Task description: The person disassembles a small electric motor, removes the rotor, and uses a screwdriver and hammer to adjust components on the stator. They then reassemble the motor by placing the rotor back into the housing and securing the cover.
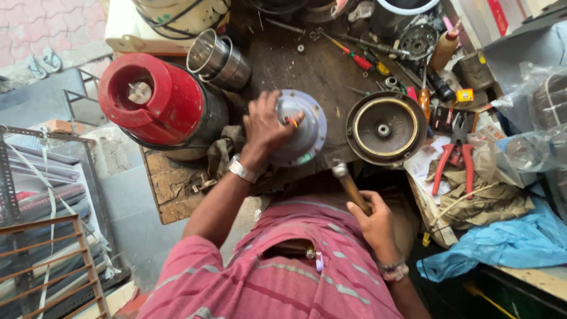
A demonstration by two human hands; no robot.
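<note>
Hands first: left hand [264,123] clamped over the round grey metal motor housing [302,127] at the near edge of the dark wooden worktop [307,65], right hand [373,221] closed around the wooden-handled hammer [345,177], head just beside the housing rim. I'd keep my left fingers off the strike side, press the housing flat and tap lightly and squarely. Black round cover with brass ring [385,127] sits just right; red blender base [158,100] left.

A dark, worn wooden workbench [177,189] fills the middle. Pink paving tiles [41,23] show at upper left in daylight, grey floor [127,207] lies below, and a rust-coloured metal rack [53,266] stands at lower left.
</note>
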